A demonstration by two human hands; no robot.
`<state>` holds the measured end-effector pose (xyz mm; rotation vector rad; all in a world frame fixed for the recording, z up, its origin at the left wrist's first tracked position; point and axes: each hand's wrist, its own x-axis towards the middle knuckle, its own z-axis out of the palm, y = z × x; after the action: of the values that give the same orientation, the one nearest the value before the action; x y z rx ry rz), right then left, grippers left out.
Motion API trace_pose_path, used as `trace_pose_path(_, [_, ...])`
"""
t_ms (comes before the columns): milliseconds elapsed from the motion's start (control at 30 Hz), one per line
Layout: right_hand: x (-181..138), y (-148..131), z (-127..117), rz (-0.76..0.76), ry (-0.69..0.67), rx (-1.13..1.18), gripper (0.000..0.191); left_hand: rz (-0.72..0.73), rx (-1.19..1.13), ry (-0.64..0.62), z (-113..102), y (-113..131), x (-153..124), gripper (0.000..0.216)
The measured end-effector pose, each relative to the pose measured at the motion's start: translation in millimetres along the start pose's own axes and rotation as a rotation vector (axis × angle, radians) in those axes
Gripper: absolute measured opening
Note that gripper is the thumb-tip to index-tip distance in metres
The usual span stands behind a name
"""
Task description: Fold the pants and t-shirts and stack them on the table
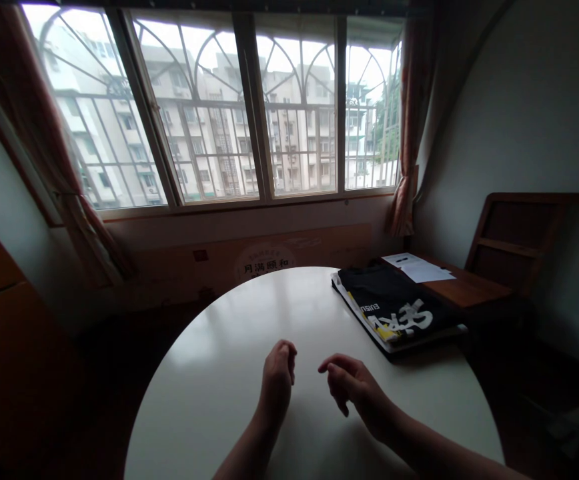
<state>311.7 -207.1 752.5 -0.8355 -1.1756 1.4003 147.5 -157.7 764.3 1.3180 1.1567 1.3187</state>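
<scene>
Head view: two empty hands over a round white table, folded clothing off to the right.

We find our left hand [277, 377] loosely curled, fingers bent toward the palm, gripping nothing and hovering just above the white table [219, 373]. Our right hand [347, 387] is half open, fingers drooping, also empty, near the left but apart from it. The folded black T-shirt [394, 303] with white and yellow print lies on a small stack at the table's right edge, well apart from both hands. We judge the stack a risk: it sits close to the rim, and a careless pull could drag it off the table. Papers [422, 268] rest on the wooden desk [469, 288] beyond. A barred window [229, 107] fills the wall ahead.
</scene>
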Motion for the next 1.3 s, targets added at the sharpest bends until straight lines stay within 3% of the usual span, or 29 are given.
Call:
trace_pose_path(33, [0.1,0.0,0.2,-0.005,0.002,-0.014,0.050,0.021,-0.007,0.028,-1.2,-0.5,1.6,0.017])
trace_pose_path(267, [2.8,3.2,-0.7,-0.014,0.027,-0.036,0.048,0.204,0.071,0.053,-8.1,-9.3,11.8,0.016])
trace_pose_path(433, [3.6,4.2,-0.8,-0.007,0.028,-0.031,0.044,0.161,-0.064,0.003,-6.3,-0.6,6.0,0.028])
trace_pose_path(567, [1.9,2.9,-0.9,-0.037,0.076,-0.072,0.041,0.125,-0.200,-0.054,-8.8,13.6,-0.8,0.017])
trace_pose_path(767, [3.8,4.3,-3.7,-0.097,0.164,-0.073,0.037,0.057,-0.279,-0.091,-14.6,20.0,-0.9,0.016])
trace_pose_path(1000, [0.6,-0.8,-0.1,-0.066,0.117,-0.095,0.036,0.259,0.081,-0.057,-7.3,6.7,3.0,0.011])
trace_pose_path(1133, [2.5,7.5,-3.5,-0.076,0.092,-0.123,0.035,0.306,0.286,-0.042,-8.2,-3.5,4.1,0.011])
trace_pose_path(1200, [5.0,10.4,-8.6,-0.145,0.124,-0.154,0.034,0.321,0.362,-0.038,-9.5,-8.0,5.4,0.013])
trace_pose_path(1300, [1.9,-9.8,-15.2,-0.418,0.344,-0.234,0.036,0.333,0.426,-0.029,-10.9,-12.4,7.8,0.016])
